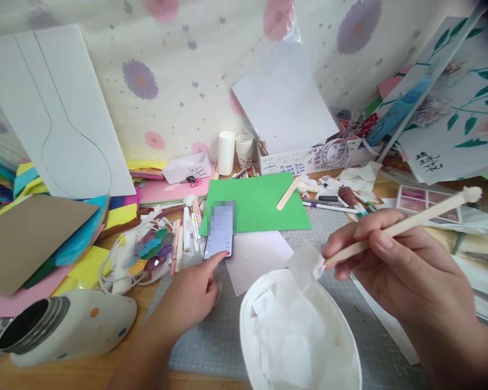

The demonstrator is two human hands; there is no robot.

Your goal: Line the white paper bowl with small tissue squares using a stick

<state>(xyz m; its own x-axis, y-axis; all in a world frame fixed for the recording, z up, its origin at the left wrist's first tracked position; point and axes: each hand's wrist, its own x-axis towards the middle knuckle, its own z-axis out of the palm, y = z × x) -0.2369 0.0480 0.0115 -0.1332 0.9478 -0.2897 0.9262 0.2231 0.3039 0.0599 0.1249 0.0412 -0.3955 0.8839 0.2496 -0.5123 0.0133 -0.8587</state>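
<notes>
My left hand (189, 298) reaches forward with its index finger touching the lower edge of a phone (219, 230) lying on the mat; the other fingers are curled in. My right hand (406, 276) is closed on a pale wooden stick (406, 222) held like a pen, with a scrap of white tissue (307, 262) stuck to its tip. The tip hovers over a white rounded form (296, 330) covered in layered tissue pieces, close in front of me.
A green sheet (256, 203) with a flat wooden stick lies behind the phone. Pens, a paint palette (150, 252) and coloured paper stacks crowd the left. A white dotted jar (65, 327) lies on its side. Cups, a box and floral sheets stand behind and right.
</notes>
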